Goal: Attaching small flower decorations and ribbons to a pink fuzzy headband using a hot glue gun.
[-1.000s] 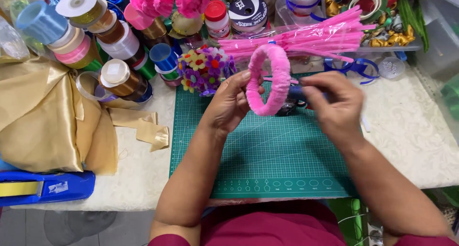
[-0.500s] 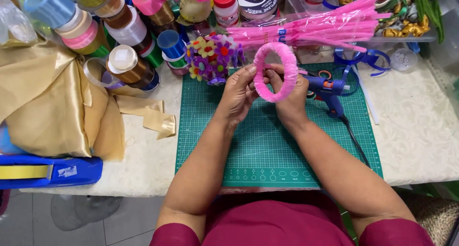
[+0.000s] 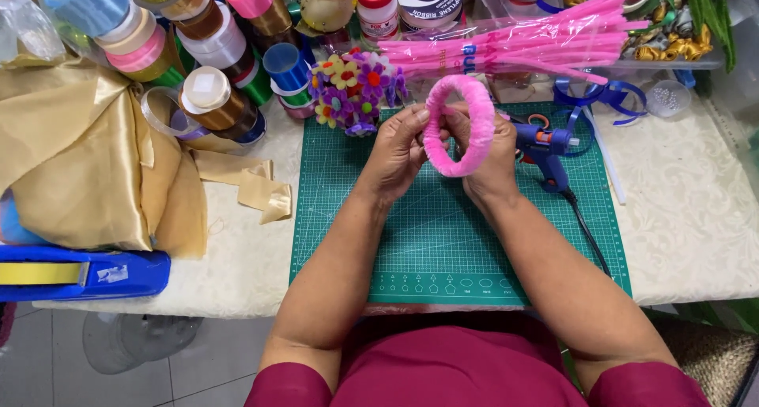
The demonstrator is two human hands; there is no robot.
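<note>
Head view: both hands meet above the far half of the green cutting mat (image 3: 443, 241), holding a pink fuzzy ring (image 3: 461, 126) between them.
Change: a second ago the hands sat apart, the right one out toward 2 o'clock; now they are drawn together at the middle and the ring stands more edge-on to the camera.
Meaning: the work looks like close pressing or wrapping of the fuzzy cover onto the ring, not reaching for supplies.
Left hand (image 3: 395, 150): closed on the ring's left side, fingertips pinching its rim.
Right hand (image 3: 490, 166): curled behind and under the ring's right side, gripping it; its fingertips are mostly hidden, so the exact pinch is unclear.
Edges: blue glue gun (image 3: 547, 146) lies just beside the right hand at 3 o'clock, its cord trailing toward 5 o'clock.
Crowding: flower cluster (image 3: 352, 91) at 10 o'clock, pink stem bundle (image 3: 522, 47) at 12, ribbon spools (image 3: 213, 99) and gold fabric (image 3: 79, 154) at 9.
Open room: the mat's near half, at 6 o'clock, and the desk (image 3: 688, 217) at 4 o'clock.
</note>
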